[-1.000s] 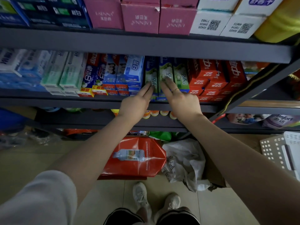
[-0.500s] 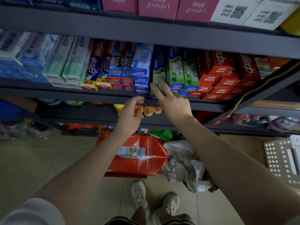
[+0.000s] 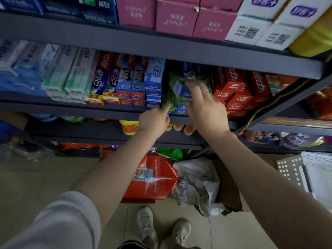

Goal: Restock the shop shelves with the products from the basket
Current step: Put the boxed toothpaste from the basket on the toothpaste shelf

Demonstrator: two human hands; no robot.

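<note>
Green and blue toothpaste boxes (image 3: 179, 90) stand in the middle shelf (image 3: 71, 109) between blue boxes and red boxes. My right hand (image 3: 204, 105) grips one of them, which is tilted and blurred, partly out of the row. My left hand (image 3: 154, 120) is at the shelf's front edge, its index finger stretched out and touching the leftmost green box (image 3: 168, 97). The white perforated basket (image 3: 305, 169) lies on the floor at the far right, its contents out of sight.
Red toothpaste boxes (image 3: 233, 87) sit right of my hands, blue ones (image 3: 154, 81) to the left. Pink cartons (image 3: 176, 18) fill the upper shelf. On the floor below lie a red bag (image 3: 152, 180) and a crumpled white bag (image 3: 197, 182).
Both hands lay flat on the green boxes a second ago. The left hand dropped to the shelf edge and now points at a box; the right hand has taken hold of one and tilted it.
</note>
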